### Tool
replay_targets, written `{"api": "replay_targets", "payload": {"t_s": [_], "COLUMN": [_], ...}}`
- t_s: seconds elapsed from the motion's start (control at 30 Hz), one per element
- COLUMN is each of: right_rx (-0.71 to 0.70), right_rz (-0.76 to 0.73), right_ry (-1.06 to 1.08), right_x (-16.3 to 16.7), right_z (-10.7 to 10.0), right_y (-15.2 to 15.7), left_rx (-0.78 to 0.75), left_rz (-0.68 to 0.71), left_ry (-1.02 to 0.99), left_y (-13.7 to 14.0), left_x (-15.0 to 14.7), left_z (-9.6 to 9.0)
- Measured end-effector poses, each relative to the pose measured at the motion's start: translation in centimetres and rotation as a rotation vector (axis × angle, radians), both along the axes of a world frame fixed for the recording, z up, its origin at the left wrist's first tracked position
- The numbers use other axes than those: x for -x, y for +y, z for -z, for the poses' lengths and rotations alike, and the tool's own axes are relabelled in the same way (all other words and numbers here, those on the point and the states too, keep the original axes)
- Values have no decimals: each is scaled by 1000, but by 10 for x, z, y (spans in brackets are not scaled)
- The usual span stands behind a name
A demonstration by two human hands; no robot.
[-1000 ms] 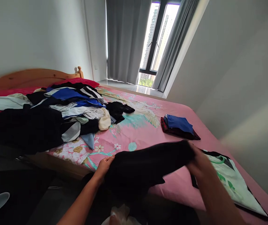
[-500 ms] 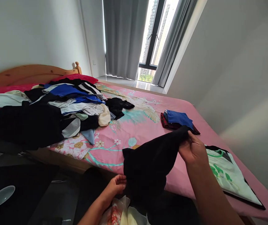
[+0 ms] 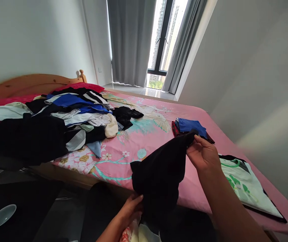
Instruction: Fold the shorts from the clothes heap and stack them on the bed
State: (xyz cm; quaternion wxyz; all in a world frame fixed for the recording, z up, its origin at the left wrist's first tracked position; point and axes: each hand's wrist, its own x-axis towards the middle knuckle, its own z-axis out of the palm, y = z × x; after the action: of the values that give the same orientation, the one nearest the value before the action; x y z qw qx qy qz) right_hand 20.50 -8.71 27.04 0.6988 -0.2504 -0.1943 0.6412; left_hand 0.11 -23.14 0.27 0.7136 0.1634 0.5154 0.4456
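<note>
Left hand (image 3: 132, 207) now lower, black garment (image 3: 160, 169) slanting

With my right hand (image 3: 205, 155) I pinch a black garment (image 3: 159, 168) by its upper corner; my left hand (image 3: 131, 207) touches it lower down. Left on the pink bed (image 3: 196, 116) lies a jumbled clothes heap (image 3: 83, 116); right, a folded stack (image 3: 190, 125) and white shirt (image 3: 249, 191).

Grey curtains (image 3: 131, 42) flanking window (image 3: 161, 47); wooden headboard (image 3: 30, 83); whitish bowl (image 3: 2, 217).
</note>
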Motion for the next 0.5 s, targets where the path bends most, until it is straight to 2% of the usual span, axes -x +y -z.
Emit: {"api": "replay_targets", "payload": {"t_s": [0.07,0.13,0.23,0.3,0.37,0.4,0.43,0.5], "right_rx": [-2,-14,-52,-85,-94,-76,-46,38], "right_rz": [-6,26,126,229,352,417,474,542], "right_ry": [-8,-37,-94,-194,-341,-421,-506,-656], "right_x": [-3,-13,-42,-67,-93,-105,-116,-130], "right_z": [-3,-10,-19,-18,-7,2,13,40], "right_y": [7,18,41,57,70,74,76,72], "left_rx": [-30,-111,-353,-448,-555,-597,-624,-602], "left_rz": [14,-30,-204,-252,-278,-264,-229,-129], "left_ry": [35,93,127,105,66,51,41,47], "left_y": [3,9,28,45,60,66,71,77], "left_x": [1,10,42,66,82,85,85,73], "left_z": [-17,-45,-106,-149,-184,-195,-202,-203]}}
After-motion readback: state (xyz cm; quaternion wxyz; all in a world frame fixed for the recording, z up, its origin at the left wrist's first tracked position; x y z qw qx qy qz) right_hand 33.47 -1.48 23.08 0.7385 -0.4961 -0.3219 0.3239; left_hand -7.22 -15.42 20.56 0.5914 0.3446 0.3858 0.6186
